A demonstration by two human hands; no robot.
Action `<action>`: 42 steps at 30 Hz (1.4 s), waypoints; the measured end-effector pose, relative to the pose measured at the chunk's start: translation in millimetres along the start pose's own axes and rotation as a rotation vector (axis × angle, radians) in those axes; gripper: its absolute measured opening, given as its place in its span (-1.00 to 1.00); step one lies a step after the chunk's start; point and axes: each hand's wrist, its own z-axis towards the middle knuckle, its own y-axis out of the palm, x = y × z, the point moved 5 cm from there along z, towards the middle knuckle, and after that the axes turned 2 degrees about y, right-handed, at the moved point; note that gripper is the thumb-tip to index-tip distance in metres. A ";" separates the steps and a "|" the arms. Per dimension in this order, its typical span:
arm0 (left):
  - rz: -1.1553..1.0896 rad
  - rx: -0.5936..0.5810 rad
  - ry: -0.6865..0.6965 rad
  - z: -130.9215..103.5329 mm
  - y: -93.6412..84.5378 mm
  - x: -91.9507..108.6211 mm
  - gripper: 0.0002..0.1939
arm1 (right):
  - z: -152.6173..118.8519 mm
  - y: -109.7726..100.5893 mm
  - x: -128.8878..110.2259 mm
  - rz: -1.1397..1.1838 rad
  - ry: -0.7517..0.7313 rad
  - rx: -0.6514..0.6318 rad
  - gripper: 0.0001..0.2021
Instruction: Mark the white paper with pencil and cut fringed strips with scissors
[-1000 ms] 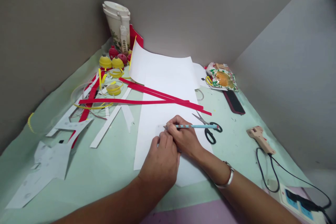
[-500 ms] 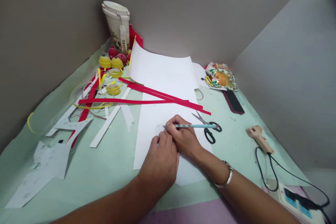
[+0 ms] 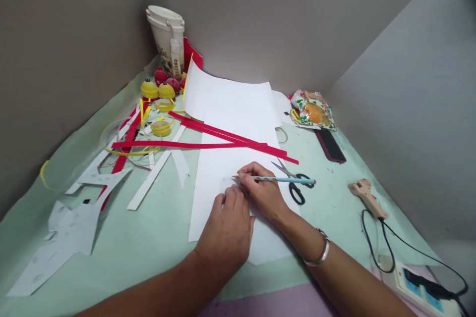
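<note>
My right hand [image 3: 262, 189] is closed around a light-blue pencil [image 3: 284, 179], held nearly level with its tip to the left, just over the white paper [image 3: 213, 173]. Whether the tip touches the paper I cannot tell. My left hand [image 3: 228, 223] rests on the paper below and to the left of it. Its fingers are curled and pressed together, and the fingertips are hidden, so anything under them does not show. Behind my right hand lie scissors [image 3: 297, 193] with black handles, blades apart. Red strips [image 3: 230, 134] lie across the paper's far part.
A glue gun [image 3: 368, 198] with its cord lies to the right, near a power strip [image 3: 420, 287]. A phone [image 3: 330, 145] is beyond. Cut white paper [image 3: 70, 228] and yellow pieces [image 3: 160, 128] are on the left. A white bucket [image 3: 165, 34] stands at the back.
The pencil and my right hand have shifted slightly to the right, and the pencil's back end dips a little lower. My left hand has hardly moved.
</note>
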 end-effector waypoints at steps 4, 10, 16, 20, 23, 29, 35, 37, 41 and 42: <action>-0.027 -0.009 0.000 0.8 -0.6 -0.5 -0.54 | 0.1 0.7 0.2 -0.067 -0.029 -0.014 -0.90; -0.041 -0.018 0.004 0.9 0.7 -0.2 -0.56 | 0.7 2.8 -2.0 -0.104 -0.049 -0.029 -0.89; -0.035 -0.006 0.009 -0.2 1.5 0.2 -0.57 | 1.1 4.1 -1.7 -0.124 -0.052 -0.033 -0.88; -0.038 -0.003 0.005 -0.5 3.4 0.5 -0.57 | 0.7 4.1 -1.3 -0.131 -0.050 -0.034 -0.89; -0.047 0.003 0.004 -0.2 3.7 0.6 -0.59 | 0.3 4.1 -1.5 -0.134 -0.047 -0.038 -0.89; -0.047 -0.005 0.003 -0.2 2.3 0.4 -0.60 | -0.4 3.6 -3.8 -0.157 -0.058 -0.040 -0.89; -0.051 -0.010 0.010 0.6 2.2 0.3 -0.60 | -0.5 4.1 -4.4 -0.173 -0.055 -0.035 -0.89; -0.062 -0.017 0.008 0.9 2.8 -0.2 -0.61 | -0.5 4.3 -4.7 -0.174 -0.058 -0.034 -0.89; -0.058 -0.017 0.008 1.2 3.5 -0.7 -0.61 | -0.6 4.3 -5.7 -0.171 -0.058 -0.035 -0.89; -0.054 -0.017 0.008 1.3 3.6 -0.7 -0.61 | -0.7 4.3 -6.1 -0.172 -0.059 -0.037 -0.88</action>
